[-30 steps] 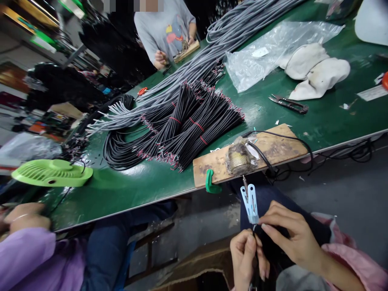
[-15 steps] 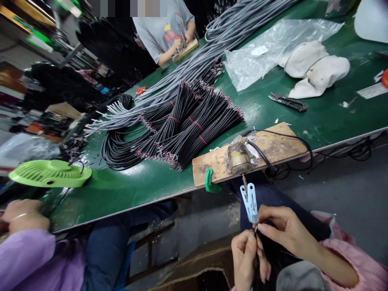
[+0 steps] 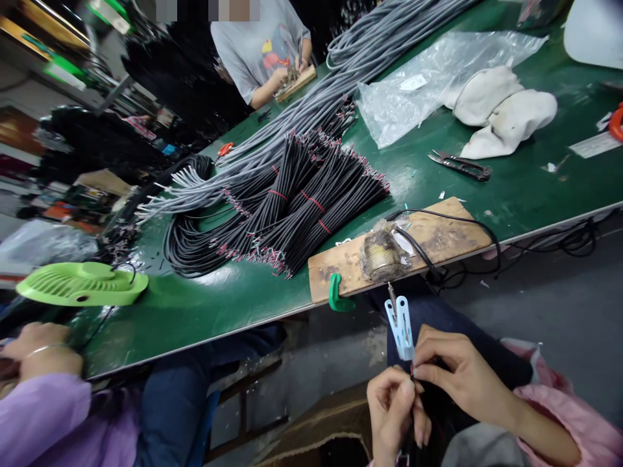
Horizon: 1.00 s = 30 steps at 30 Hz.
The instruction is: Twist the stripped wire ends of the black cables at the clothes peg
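Low in the head view, my left hand [image 3: 396, 408] is closed around the end of a black cable [image 3: 412, 381]. My right hand [image 3: 450, 366] pinches a thin red wire at that cable's tip. Just above my fingertips hangs a light-blue plastic clothespin [image 3: 400, 331]; whether my fingers touch it is hard to tell. A pointed metal tip [image 3: 392, 295] reaches down to it from a wrapped, yellowish lump [image 3: 381, 256] on a wooden board [image 3: 448, 227]. The cable's lower run is lost in the shadow by my lap.
Bundled black cables [image 3: 302, 207] and grey cables [image 3: 272, 130] cover the green table [image 3: 204, 311]. Thread snips [image 3: 460, 165], white gloves [image 3: 509, 113] and a green fan [image 3: 82, 283] lie around. A green clamp [image 3: 338, 295] grips the board's edge. Co-workers sit left and across.
At my fingertips, a pale wire end showed earlier; now a red one shows. Both hands have shifted slightly at the cable end. The clothespin and board stay in place.
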Motion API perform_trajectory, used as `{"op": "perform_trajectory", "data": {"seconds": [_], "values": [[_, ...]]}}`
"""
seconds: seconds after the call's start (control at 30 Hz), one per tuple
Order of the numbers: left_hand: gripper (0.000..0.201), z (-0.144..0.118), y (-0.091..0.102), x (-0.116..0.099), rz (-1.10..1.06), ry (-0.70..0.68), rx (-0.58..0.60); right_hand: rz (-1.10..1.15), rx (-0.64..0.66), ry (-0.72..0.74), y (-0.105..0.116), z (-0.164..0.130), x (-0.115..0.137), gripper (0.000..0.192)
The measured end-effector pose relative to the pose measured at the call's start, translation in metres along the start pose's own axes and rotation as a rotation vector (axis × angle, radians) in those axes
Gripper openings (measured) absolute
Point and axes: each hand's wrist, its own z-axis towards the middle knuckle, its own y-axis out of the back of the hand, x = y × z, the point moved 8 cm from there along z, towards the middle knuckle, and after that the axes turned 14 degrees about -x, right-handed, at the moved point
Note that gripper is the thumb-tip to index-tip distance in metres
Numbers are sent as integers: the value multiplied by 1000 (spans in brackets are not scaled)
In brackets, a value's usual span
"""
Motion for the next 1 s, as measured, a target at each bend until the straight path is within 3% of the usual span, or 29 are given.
{"op": "perform_trajectory", "data": {"seconds": [0.17, 0.37, 0.47, 0.8, 1.0], "values": [[10, -10, -22, -31, 147, -88, -30, 257, 187, -179, -12, 4, 2, 28], [14, -11, -41, -70, 316, -343, -63, 387, 111, -155, -17, 42, 25, 51], [15, -7, -47, -82, 363, -422, -75, 435, 111, -203, -25, 49, 32, 47], [18, 9, -54, -79, 376, -384, -156, 635, 122, -289, -33, 46, 38, 42], [18, 8, -55, -78, 338, -329, -163, 684, 127, -376, -33, 41, 16, 52]]}}
